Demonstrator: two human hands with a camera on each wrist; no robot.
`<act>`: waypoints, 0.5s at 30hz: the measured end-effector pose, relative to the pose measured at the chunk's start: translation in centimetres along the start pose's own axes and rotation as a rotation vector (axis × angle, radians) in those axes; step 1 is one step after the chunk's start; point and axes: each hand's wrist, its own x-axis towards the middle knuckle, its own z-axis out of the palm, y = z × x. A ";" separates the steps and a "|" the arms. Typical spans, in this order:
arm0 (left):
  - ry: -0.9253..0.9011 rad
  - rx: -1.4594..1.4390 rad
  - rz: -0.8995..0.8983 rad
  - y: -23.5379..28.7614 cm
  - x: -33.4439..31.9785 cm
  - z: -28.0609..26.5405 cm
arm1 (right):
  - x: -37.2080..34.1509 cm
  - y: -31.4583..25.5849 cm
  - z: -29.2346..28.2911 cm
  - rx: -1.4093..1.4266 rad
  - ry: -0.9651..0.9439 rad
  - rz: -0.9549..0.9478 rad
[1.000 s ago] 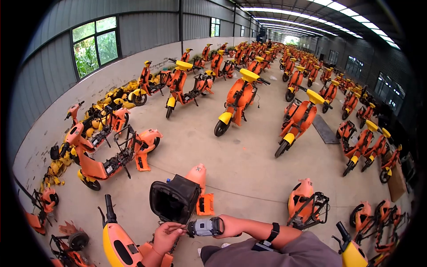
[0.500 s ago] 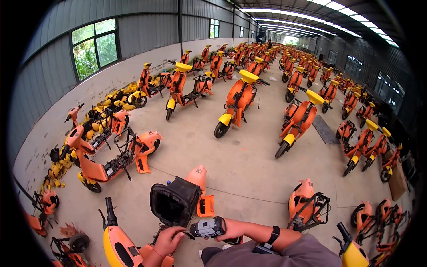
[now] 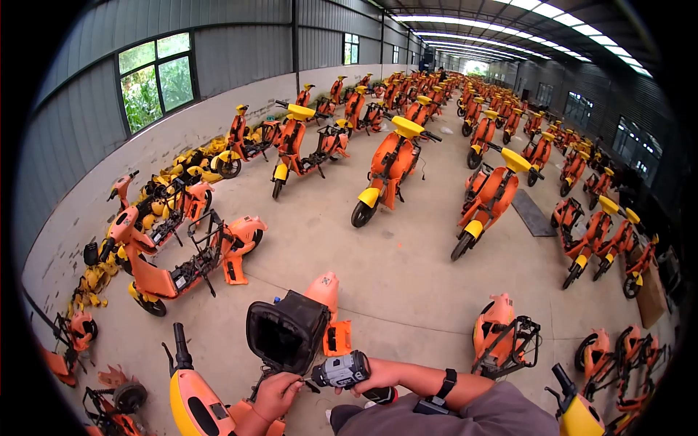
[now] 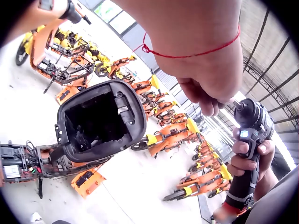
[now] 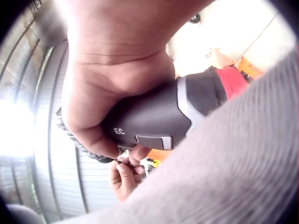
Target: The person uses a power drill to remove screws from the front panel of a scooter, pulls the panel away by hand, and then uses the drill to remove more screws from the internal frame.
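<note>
My right hand grips a grey and black cordless drill by its handle. The drill's chuck faces my left hand, and a thin bit sticks out of it. My left thumb and fingers pinch at the tip of that bit; the pinched end is small and mostly hidden by the fingers. Just beyond both hands stands an open black seat bucket on a partly stripped scooter, its inside dark. A red band circles the lower handle of the drill.
An orange and yellow scooter front with handlebar rises at lower left, another yellow handlebar cover at lower right. An orange panel lies by the bucket. A stripped scooter frame stands at right; many scooters fill the hall behind.
The drill has rolled and tilted in my right hand, so more of its lower handle shows. My left fingers have shifted slightly down, staying at the drill's front.
</note>
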 end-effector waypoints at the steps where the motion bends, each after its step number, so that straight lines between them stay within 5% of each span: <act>1: 0.015 -0.006 0.002 -0.1 0.0 0.0 | 0.0 0.2 -0.1 0.018 0.006 0.008; 15: -0.089 -0.125 -0.141 -0.9 -0.6 -0.1 | 0.3 1.1 -0.5 -0.019 -0.030 0.039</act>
